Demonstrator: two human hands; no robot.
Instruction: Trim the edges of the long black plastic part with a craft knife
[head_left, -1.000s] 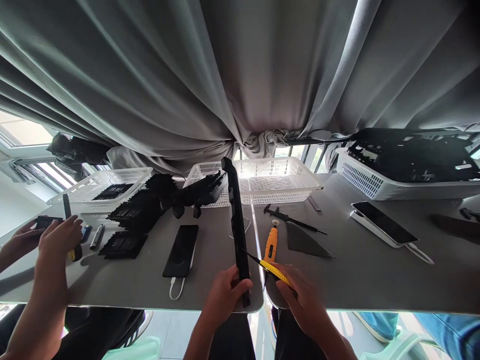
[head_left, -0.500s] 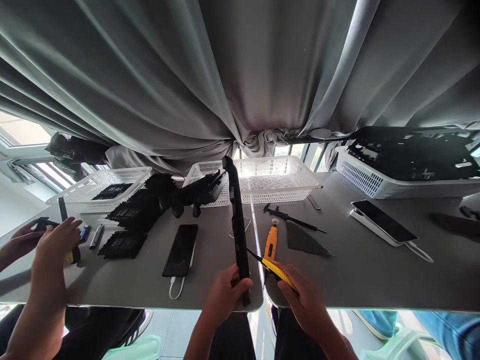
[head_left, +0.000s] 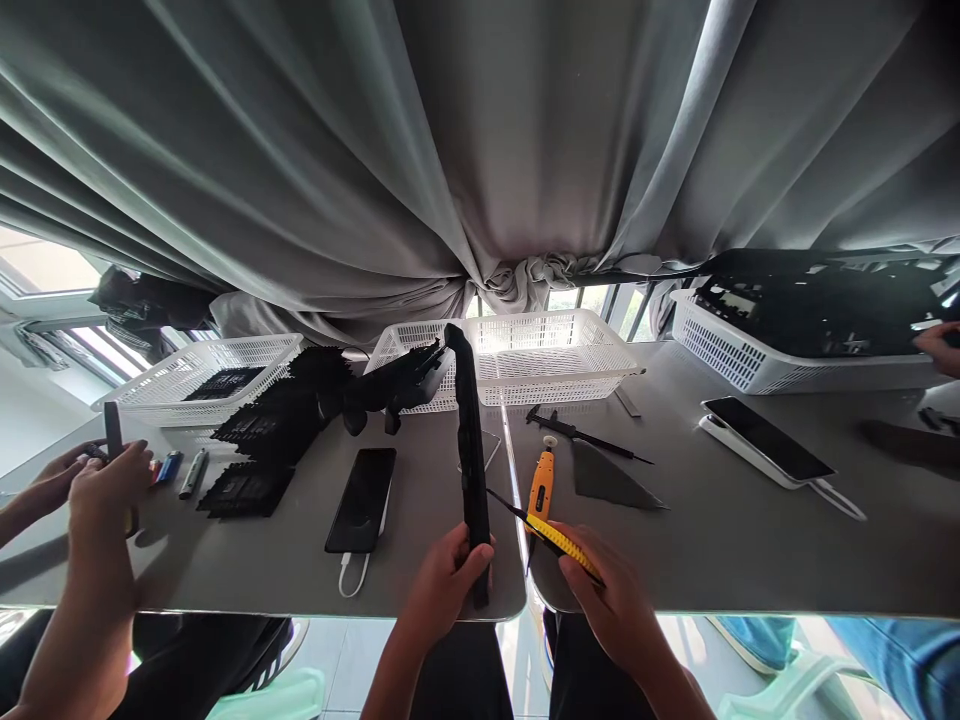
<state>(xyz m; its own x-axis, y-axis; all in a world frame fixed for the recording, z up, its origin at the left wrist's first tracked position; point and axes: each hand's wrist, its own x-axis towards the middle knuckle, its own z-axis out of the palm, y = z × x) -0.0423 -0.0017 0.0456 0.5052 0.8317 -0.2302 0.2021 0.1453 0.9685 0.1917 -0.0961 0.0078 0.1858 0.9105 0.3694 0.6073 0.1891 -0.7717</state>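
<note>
My left hand [head_left: 444, 580] is closed around the lower end of a long black plastic strip [head_left: 471, 450], which stands almost upright over the table's front edge and bends at its top. In my right hand [head_left: 611, 600] is a yellow utility knife [head_left: 564, 545], its dark blade pointing left towards the strip's lower half; whether it touches I cannot tell. Just beyond the knife lies an orange handheld rotary tool [head_left: 541, 485] with a small disc at its tip. Behind that are black calipers [head_left: 585, 436] and a dark triangular sheet [head_left: 611, 475].
White baskets [head_left: 559, 385] line the back, the right one [head_left: 787, 376] heaped with black parts. Black parts [head_left: 255, 435] are piled left of a phone [head_left: 361, 500]; another phone [head_left: 772, 437] lies right. A co-worker's hands [head_left: 112, 480] work at far left, another person's hand [head_left: 941, 348] at far right.
The black strip and my left hand have shifted slightly left, and the strip's top is a little lower. My right hand barely moves. A co-worker's hand has appeared at the right basket.
</note>
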